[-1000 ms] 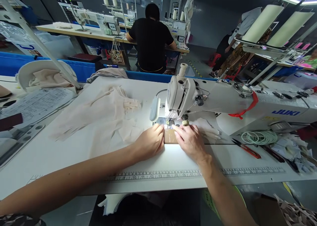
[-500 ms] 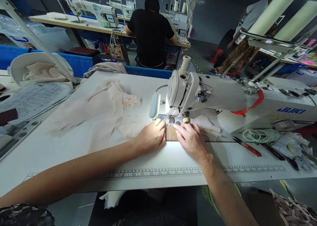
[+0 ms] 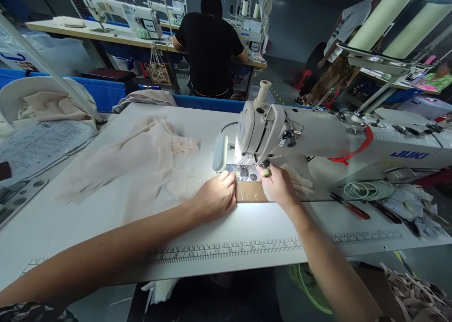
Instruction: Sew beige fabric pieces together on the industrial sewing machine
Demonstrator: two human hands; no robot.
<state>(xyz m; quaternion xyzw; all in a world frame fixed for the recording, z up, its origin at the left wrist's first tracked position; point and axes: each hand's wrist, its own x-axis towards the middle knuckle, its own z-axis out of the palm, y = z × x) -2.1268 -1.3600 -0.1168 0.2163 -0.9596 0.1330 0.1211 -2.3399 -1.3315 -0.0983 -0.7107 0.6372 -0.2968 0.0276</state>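
Note:
My left hand (image 3: 215, 197) lies on the white table beside the needle plate (image 3: 247, 175) of a white JUKI sewing machine (image 3: 318, 138). Its fingers are curled, with the tips at the plate's left edge. What they pinch is hidden. My right hand (image 3: 278, 185) is under the machine's head, its fingers bent around a small cream knob (image 3: 266, 172) and the pale cloth (image 3: 300, 183) behind it. A brown taped patch (image 3: 249, 192) shows between my hands. Beige fabric (image 3: 141, 157) spreads to the left of my left hand.
Red-handled snips (image 3: 349, 208), a coil of pale cord (image 3: 367, 189) and scraps lie at the right. A printed ruler (image 3: 229, 250) runs along the table's front edge. A lamp (image 3: 221, 152) hangs by the machine head. A person in black (image 3: 210, 44) sits at the table behind.
My right hand has left the brown patch and moved up and right to the knob under the machine head. My left hand has stayed by the needle plate.

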